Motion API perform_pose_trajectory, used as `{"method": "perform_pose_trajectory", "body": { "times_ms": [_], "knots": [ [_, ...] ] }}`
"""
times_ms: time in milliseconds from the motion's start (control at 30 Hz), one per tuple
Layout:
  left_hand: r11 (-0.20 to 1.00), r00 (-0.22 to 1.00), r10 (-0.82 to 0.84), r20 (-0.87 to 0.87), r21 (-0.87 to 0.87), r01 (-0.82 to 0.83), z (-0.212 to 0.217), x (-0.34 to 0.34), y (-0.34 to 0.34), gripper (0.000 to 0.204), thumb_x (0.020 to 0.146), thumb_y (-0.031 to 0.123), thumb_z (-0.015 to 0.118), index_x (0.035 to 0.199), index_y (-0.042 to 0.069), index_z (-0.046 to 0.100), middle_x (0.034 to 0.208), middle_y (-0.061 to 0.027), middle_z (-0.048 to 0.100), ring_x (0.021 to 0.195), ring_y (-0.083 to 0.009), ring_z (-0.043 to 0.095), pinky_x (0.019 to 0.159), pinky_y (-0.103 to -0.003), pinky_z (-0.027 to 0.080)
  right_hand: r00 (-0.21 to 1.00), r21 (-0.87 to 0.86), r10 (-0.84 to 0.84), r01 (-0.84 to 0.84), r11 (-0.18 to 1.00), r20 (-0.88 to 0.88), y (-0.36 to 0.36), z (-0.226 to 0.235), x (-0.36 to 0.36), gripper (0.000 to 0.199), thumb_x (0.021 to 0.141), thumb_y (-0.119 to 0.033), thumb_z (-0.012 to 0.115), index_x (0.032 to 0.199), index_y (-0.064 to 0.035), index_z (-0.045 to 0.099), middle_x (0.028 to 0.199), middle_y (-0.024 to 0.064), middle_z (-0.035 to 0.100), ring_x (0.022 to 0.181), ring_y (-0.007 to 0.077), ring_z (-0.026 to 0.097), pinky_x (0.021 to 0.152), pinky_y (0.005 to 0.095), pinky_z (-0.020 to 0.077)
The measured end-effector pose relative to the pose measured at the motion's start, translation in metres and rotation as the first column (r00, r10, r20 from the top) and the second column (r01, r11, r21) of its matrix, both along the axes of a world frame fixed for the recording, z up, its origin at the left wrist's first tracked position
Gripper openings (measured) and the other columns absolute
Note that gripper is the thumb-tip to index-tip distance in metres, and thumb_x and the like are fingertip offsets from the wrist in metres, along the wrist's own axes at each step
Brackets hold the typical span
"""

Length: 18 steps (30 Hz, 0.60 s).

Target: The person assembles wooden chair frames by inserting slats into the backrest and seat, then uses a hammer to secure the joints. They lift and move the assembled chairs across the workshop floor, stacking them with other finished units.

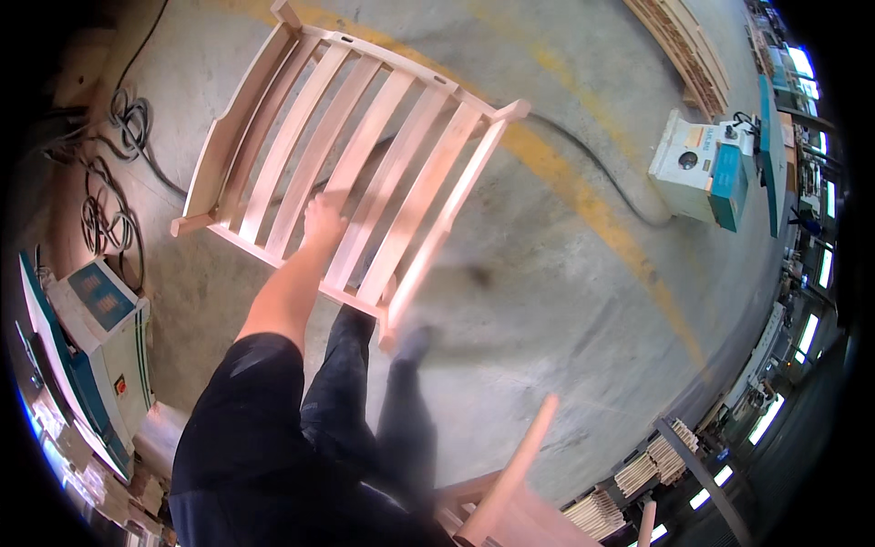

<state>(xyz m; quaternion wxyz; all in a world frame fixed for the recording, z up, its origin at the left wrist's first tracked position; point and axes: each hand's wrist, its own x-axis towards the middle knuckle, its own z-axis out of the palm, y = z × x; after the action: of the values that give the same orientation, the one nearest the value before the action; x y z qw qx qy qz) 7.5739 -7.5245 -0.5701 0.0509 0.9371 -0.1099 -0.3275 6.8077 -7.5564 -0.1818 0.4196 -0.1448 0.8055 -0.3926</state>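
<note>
A slatted frame of pale bare wood (pixel 392 173), with short posts at its corners, fills the upper middle of the view. My left hand (pixel 324 221) is closed around one of its middle slats, the bare forearm reaching up from a black short sleeve. Part of the fingers is hidden by the slat. Slots show in the far rail, and a solid shaped board (pixel 228 137) runs along the left side. My right hand does not appear.
Coiled black cable (pixel 114 214) lies at left beside a white and teal machine (pixel 105 337). A similar machine (pixel 702 169) stands at right, with stacked boards (pixel 679 46) beyond. Another wooden piece with a round leg (pixel 515 469) is close at lower right. My legs (pixel 342 392) are below the frame.
</note>
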Motion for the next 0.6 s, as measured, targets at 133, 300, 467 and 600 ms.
{"method": "perform_pose_trajectory", "body": {
  "times_ms": [133, 300, 467, 600],
  "knots": [
    [0.989, 0.985, 0.103, 0.139, -0.118, -0.087, 0.025, -0.085, 0.053, 0.064, 0.08, 0.026, 0.074, 0.128, -0.007, 0.048, 0.126, -0.0226, 0.053, 0.121, -0.0386, 0.051, 0.101, -0.046, 0.045, 0.998, -0.058, 0.01, -0.007, 0.998, 0.063, 0.018, 0.016, -0.054, 0.057, 0.098, -0.053, 0.053, 0.134, -0.0087, 0.05, 0.133, 0.0079, 0.057, 0.118, 0.021, 0.055, 0.104, 0.0333, 0.0456],
    [0.998, 0.992, 0.065, -0.109, 0.012, -0.064, 0.099, -0.182, 0.13, 0.064, 0.079, 0.028, 0.076, 0.126, -0.005, 0.046, 0.127, -0.0251, 0.053, 0.123, -0.0383, 0.051, 0.103, -0.046, 0.045, 0.984, -0.123, 0.08, -0.061, 0.991, 0.158, 0.024, 0.023, -0.137, 0.057, 0.098, -0.054, 0.053, 0.133, -0.0095, 0.052, 0.133, 0.0072, 0.058, 0.118, 0.0207, 0.055, 0.103, 0.0331, 0.0459],
    [0.972, 0.97, 0.225, -0.098, 0.093, -0.216, 0.151, -0.272, 0.205, 0.062, 0.078, 0.031, 0.075, 0.122, -0.004, 0.048, 0.125, -0.0254, 0.055, 0.122, -0.0384, 0.053, 0.104, -0.045, 0.045, 0.937, -0.193, 0.186, -0.132, 0.972, 0.296, 0.018, 0.005, -0.22, 0.057, 0.097, -0.055, 0.053, 0.132, -0.0102, 0.054, 0.133, 0.0065, 0.058, 0.118, 0.0204, 0.056, 0.103, 0.0329, 0.0462],
    [0.936, 0.939, 0.343, -0.007, 0.085, -0.341, 0.182, -0.322, 0.239, 0.066, 0.077, 0.033, 0.076, 0.124, -0.004, 0.048, 0.127, -0.0238, 0.057, 0.12, -0.039, 0.055, 0.103, -0.045, 0.046, 0.895, -0.253, 0.05, 0.072, 0.965, 0.444, 0.022, -0.055, -0.268, 0.052, 0.098, -0.049, 0.056, 0.13, -0.008, 0.055, 0.131, 0.0059, 0.059, 0.118, 0.0195, 0.055, 0.103, 0.0305, 0.0457]
  ]
}}
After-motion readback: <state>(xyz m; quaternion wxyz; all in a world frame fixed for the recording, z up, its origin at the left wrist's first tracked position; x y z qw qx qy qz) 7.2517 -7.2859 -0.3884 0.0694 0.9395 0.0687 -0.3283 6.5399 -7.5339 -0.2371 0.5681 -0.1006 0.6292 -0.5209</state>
